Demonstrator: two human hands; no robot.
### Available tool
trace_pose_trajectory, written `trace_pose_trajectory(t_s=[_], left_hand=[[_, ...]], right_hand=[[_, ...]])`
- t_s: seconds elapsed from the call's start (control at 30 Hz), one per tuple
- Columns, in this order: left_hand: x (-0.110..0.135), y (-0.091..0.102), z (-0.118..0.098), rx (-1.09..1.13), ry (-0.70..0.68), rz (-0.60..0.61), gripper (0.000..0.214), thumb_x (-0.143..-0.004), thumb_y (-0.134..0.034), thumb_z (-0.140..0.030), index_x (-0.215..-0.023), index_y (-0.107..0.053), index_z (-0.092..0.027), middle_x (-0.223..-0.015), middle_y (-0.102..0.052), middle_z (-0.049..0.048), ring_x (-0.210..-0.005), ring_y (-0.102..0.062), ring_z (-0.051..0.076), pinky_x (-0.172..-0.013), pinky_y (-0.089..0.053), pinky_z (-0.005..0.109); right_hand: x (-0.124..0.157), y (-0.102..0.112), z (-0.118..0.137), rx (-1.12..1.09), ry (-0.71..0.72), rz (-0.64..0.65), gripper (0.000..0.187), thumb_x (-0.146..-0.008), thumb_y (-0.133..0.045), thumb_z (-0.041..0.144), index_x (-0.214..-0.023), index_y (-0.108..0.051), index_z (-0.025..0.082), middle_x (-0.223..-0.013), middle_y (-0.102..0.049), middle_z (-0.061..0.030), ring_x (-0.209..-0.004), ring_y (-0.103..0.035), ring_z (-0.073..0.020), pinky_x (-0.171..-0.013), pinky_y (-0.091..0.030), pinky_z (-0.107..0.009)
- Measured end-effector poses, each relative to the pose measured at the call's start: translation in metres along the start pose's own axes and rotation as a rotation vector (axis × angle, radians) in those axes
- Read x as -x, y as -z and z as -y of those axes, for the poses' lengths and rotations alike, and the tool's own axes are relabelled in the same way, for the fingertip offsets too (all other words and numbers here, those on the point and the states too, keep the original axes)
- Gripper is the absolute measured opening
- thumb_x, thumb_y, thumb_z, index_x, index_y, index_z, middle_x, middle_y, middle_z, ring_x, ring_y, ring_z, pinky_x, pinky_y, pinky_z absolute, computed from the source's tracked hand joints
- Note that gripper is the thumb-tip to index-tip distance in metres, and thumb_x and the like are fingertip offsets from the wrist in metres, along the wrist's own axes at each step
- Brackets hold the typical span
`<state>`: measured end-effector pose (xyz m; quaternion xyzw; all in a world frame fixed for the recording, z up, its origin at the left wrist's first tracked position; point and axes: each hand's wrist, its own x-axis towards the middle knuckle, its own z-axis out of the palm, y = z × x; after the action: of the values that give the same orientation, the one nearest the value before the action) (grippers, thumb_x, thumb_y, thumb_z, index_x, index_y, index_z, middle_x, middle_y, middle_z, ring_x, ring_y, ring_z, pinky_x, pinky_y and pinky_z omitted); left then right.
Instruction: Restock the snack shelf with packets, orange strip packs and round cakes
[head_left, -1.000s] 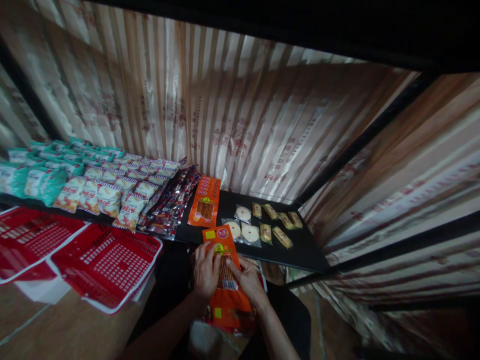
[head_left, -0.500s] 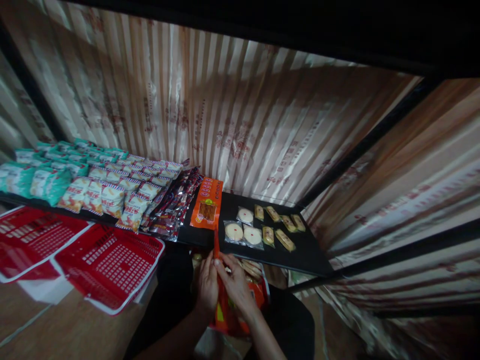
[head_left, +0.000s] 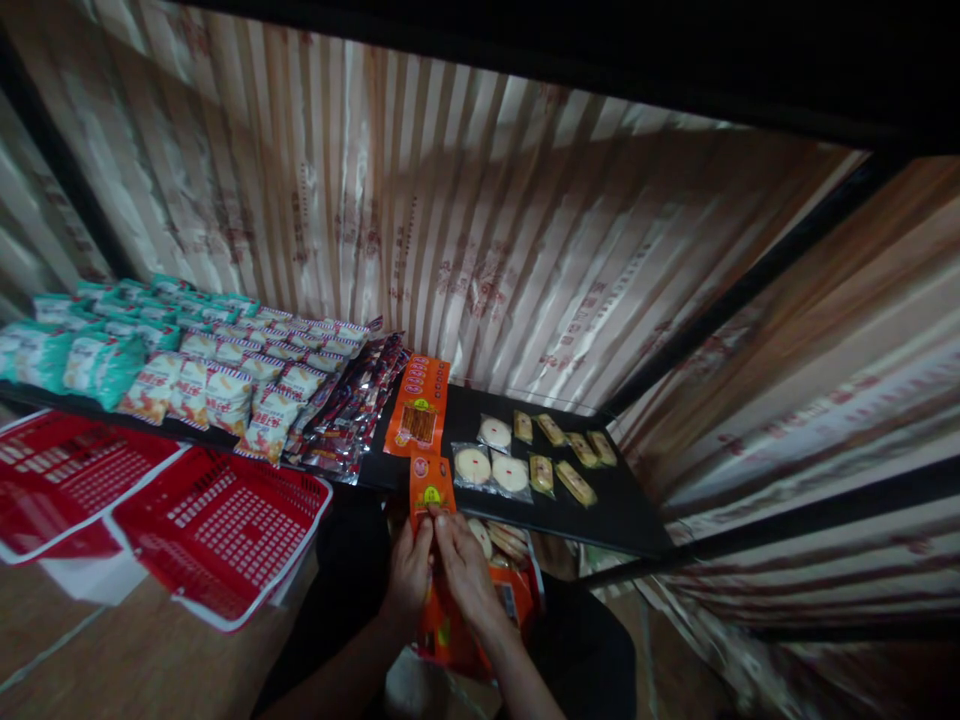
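My left hand (head_left: 410, 577) and my right hand (head_left: 463, 568) are pressed together just below the front edge of a black shelf (head_left: 611, 505). Both pinch an orange snack packet (head_left: 430, 487) that stands upright between the fingers, its top reaching the shelf edge. Under my hands lies a pile of more orange packets (head_left: 517, 595) and some round pale cakes (head_left: 480, 537). Another orange packet (head_left: 420, 408) lies flat on the shelf straight ahead.
On the shelf lie round white cakes (head_left: 491, 462), small yellow bars (head_left: 562, 455), dark red packets (head_left: 352, 410), white and red bags (head_left: 225, 385) and teal bags (head_left: 90, 345). Two red baskets (head_left: 217, 525) sit at lower left. A striped curtain (head_left: 450, 220) hangs behind.
The orange packet was held flat in front of me, then turned edge-on, and now faces me again higher up at the shelf edge. My hands have closed together.
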<state>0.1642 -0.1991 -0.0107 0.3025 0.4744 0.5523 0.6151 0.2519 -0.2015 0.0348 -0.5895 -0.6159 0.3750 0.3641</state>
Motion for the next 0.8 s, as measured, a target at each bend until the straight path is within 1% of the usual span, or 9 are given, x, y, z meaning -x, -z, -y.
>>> trace_pose_trajectory(t_s=[0.1,0.2,0.27,0.33,0.47,0.53,0.63,0.73,0.8], left_hand=[[-0.008,0.003,0.003,-0.038,0.009,-0.04,0.055,-0.067,-0.055,-0.06,-0.095,-0.06,-0.014,-0.1,-0.066,0.0147,-0.094,-0.061,0.026,-0.084,-0.047,0.035],[-0.017,0.009,0.005,-0.074,-0.02,-0.037,0.048,-0.067,-0.057,-0.057,-0.088,-0.061,-0.014,-0.091,-0.067,0.0118,-0.088,-0.062,0.024,-0.082,-0.047,0.033],[-0.021,0.013,0.002,-0.055,0.026,-0.024,0.048,-0.065,-0.059,-0.056,-0.087,-0.061,-0.014,-0.086,-0.068,0.0103,-0.082,-0.063,0.024,-0.076,-0.049,0.033],[-0.024,0.015,-0.003,-0.015,0.071,-0.016,0.048,-0.062,-0.062,-0.055,-0.085,-0.061,-0.013,-0.082,-0.068,0.0098,-0.077,-0.064,0.023,-0.071,-0.05,0.032],[-0.028,0.017,-0.021,0.105,0.078,0.007,0.047,-0.06,-0.066,-0.051,-0.086,-0.062,-0.012,-0.083,-0.069,0.0098,-0.078,-0.065,0.024,-0.072,-0.05,0.032],[-0.03,0.016,-0.031,0.126,0.105,0.016,0.046,-0.059,-0.067,-0.049,-0.086,-0.063,-0.012,-0.082,-0.07,0.009,-0.077,-0.065,0.024,-0.072,-0.05,0.032],[-0.035,0.015,-0.045,0.073,0.139,0.028,0.043,-0.059,-0.066,-0.048,-0.082,-0.065,-0.012,-0.075,-0.07,0.0072,-0.073,-0.065,0.023,-0.069,-0.051,0.032],[-0.041,0.016,-0.053,0.003,0.138,0.026,0.038,-0.062,-0.065,-0.046,-0.081,-0.065,-0.013,-0.073,-0.07,0.006,-0.073,-0.065,0.023,-0.068,-0.05,0.031],[-0.047,0.018,-0.054,-0.022,0.13,0.044,0.037,-0.063,-0.064,-0.045,-0.082,-0.065,-0.013,-0.075,-0.07,0.006,-0.074,-0.065,0.022,-0.068,-0.05,0.03]], right_hand=[[-0.003,-0.003,-0.005,0.005,0.009,-0.007,0.04,-0.087,-0.041,0.045,-0.108,-0.064,0.02,-0.108,-0.064,-0.0083,-0.104,-0.056,-0.02,-0.095,-0.04,-0.035],[-0.006,-0.004,-0.013,0.013,0.059,-0.052,0.034,-0.085,-0.046,0.039,-0.105,-0.065,0.019,-0.104,-0.065,-0.0084,-0.098,-0.058,-0.0194,-0.091,-0.043,-0.033],[-0.009,-0.003,-0.019,0.053,0.085,-0.122,0.033,-0.084,-0.046,0.038,-0.102,-0.066,0.019,-0.099,-0.065,-0.0089,-0.093,-0.06,-0.0193,-0.086,-0.046,-0.032],[-0.012,-0.001,-0.026,0.122,0.1,-0.228,0.033,-0.085,-0.044,0.036,-0.102,-0.065,0.018,-0.094,-0.064,-0.0091,-0.09,-0.06,-0.0194,-0.083,-0.046,-0.032],[-0.019,0.007,-0.039,0.244,0.106,-0.396,0.038,-0.083,-0.044,0.036,-0.11,-0.061,0.017,-0.098,-0.061,-0.0108,-0.095,-0.057,-0.0215,-0.087,-0.044,-0.035],[-0.023,0.008,-0.044,0.242,0.092,-0.387,0.043,-0.082,-0.045,0.037,-0.118,-0.056,0.016,-0.104,-0.06,-0.0122,-0.097,-0.056,-0.0222,-0.087,-0.044,-0.036],[-0.028,0.008,-0.048,0.165,0.065,-0.301,0.05,-0.082,-0.045,0.038,-0.126,-0.047,0.015,-0.11,-0.06,-0.0125,-0.093,-0.058,-0.0208,-0.082,-0.046,-0.033],[-0.033,0.005,-0.051,0.092,0.005,-0.255,0.05,-0.082,-0.044,0.035,-0.127,-0.046,0.014,-0.099,-0.064,-0.0091,-0.076,-0.061,-0.0174,-0.072,-0.048,-0.03],[-0.038,0.004,-0.052,0.078,-0.001,-0.267,0.045,-0.081,-0.045,0.033,-0.122,-0.051,0.015,-0.094,-0.065,-0.0075,-0.075,-0.061,-0.0173,-0.073,-0.049,-0.031]])
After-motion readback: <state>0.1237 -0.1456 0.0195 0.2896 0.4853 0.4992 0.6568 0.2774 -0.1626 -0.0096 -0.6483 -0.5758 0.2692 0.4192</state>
